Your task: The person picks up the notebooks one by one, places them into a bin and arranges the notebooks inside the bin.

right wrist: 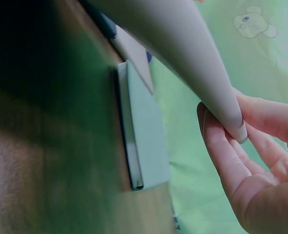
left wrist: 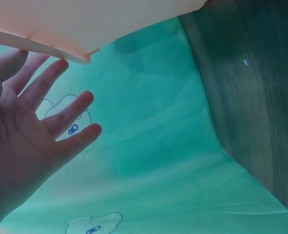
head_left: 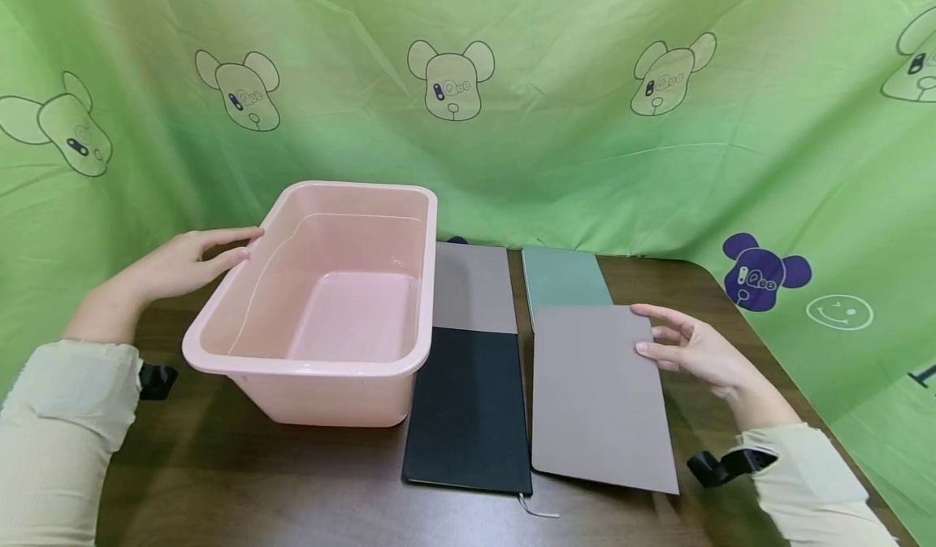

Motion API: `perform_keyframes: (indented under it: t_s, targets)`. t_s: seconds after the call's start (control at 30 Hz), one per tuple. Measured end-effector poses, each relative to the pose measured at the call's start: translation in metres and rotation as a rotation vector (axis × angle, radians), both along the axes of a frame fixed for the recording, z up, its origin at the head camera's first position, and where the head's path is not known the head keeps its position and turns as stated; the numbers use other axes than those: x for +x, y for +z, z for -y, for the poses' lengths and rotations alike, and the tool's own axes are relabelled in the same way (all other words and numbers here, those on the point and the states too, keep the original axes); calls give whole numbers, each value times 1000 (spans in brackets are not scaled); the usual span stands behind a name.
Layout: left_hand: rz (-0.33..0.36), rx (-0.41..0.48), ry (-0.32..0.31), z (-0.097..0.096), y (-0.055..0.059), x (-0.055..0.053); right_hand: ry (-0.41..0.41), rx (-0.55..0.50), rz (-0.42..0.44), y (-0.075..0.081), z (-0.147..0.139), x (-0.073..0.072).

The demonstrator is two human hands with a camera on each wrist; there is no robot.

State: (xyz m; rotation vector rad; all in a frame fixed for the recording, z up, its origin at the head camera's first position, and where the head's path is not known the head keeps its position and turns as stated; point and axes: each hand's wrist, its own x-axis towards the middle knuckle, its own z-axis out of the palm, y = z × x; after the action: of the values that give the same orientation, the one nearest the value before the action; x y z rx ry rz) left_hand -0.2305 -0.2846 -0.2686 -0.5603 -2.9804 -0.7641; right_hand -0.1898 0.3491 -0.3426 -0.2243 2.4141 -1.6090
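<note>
Grey and smooth, the held notebook (head_left: 600,405) is raised above the wooden table (head_left: 256,482), one cover facing you. Your right hand (head_left: 698,356) pinches its right-hand edge near the far corner, so nearly all of the book reaches leftwards and towards you from that grip. It looks light, with a fairly stiff cover and little risk of breaking, but such an off-centre pinch may let it droop, twist or fan open. Taking hold nearer mid-edge, both covers squeezed together, should balance it better. Just to its left the black notebook (head_left: 468,409) lies flat, a pale ribbon (head_left: 541,514) trailing from its near end. Farther left stands the pink bin (head_left: 307,370), probably light plastic and easy to nudge. Your left hand (head_left: 179,264) is spread, fingertips at the bin's left rim without wrapping it. Beyond lie a teal notebook (head_left: 566,281), partly hidden behind the held one, and a second grey notebook (head_left: 475,291), before the green curtain (head_left: 453,169).
</note>
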Motion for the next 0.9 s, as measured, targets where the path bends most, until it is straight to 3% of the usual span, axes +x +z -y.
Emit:
perform_keyframes:
  t_s: [0.4, 0.67, 0.9]
  targets:
    - [-7, 1, 10, -1, 1, 1, -71, -112, -4, 17, 0, 0]
    - [-4, 0, 5, -2, 2, 3, -75, -113, -9, 24, 1, -1]
    - [-6, 2, 4, -3, 1, 3, -60, -186, -30, 30, 0, -2]
